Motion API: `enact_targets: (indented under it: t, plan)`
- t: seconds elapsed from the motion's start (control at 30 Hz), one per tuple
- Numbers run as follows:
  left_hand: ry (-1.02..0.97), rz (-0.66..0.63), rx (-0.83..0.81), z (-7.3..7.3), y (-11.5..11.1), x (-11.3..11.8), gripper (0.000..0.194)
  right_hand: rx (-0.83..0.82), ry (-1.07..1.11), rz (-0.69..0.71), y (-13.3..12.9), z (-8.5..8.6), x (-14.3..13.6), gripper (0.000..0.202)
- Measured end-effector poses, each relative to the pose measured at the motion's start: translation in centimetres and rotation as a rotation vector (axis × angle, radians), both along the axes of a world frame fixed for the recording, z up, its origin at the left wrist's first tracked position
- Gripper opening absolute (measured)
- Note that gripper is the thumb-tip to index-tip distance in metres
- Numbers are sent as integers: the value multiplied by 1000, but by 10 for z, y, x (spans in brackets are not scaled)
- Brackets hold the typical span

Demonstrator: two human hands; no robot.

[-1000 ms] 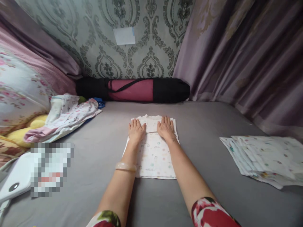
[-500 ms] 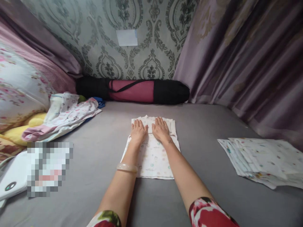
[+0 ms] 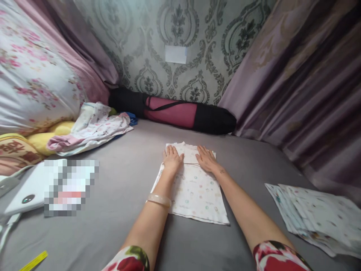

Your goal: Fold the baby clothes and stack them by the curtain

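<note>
Rests left hand (image 3: 173, 159) and right hand (image 3: 208, 159) flat and uncurled on the folded far end of the white printed cloth (image 3: 195, 190) at the frame's centre, well apart from the folded stack (image 3: 324, 218) at the lower right.

I can't read a single word from here. Tiny lines like lettering run between the round motifs on the white garment (image 3: 197, 192), too small to make out. The yellow-edged cushion (image 3: 18, 150) over on the left bears bold dark shapes that might be characters; I can't tell. Small marks on the yellow strip (image 3: 34, 261) blur, and coarse squares hide the flat piece (image 3: 73, 188) near it.
</note>
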State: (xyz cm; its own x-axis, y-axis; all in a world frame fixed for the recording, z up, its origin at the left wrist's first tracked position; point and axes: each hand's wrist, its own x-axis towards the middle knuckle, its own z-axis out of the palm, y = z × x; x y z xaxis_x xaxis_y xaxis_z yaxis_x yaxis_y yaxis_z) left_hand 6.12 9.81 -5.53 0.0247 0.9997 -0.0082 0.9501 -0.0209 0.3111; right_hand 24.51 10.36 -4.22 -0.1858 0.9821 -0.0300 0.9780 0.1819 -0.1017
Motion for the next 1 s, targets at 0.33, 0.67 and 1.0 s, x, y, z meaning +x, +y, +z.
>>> enact_targets:
  t: [0.33, 0.67, 1.0]
  plan:
    - [-33, -5, 6, -2, 4, -2, 67, -25, 33, 6, 20, -20, 9, 59]
    - [-89, -1, 1, 4, 5, -8, 49, -39, 49, 194, 37, -21, -78, 60]
    - [-107, -38, 1, -3, 10, -12, 45, -126, 152, 167, 36, -5, -74, 60]
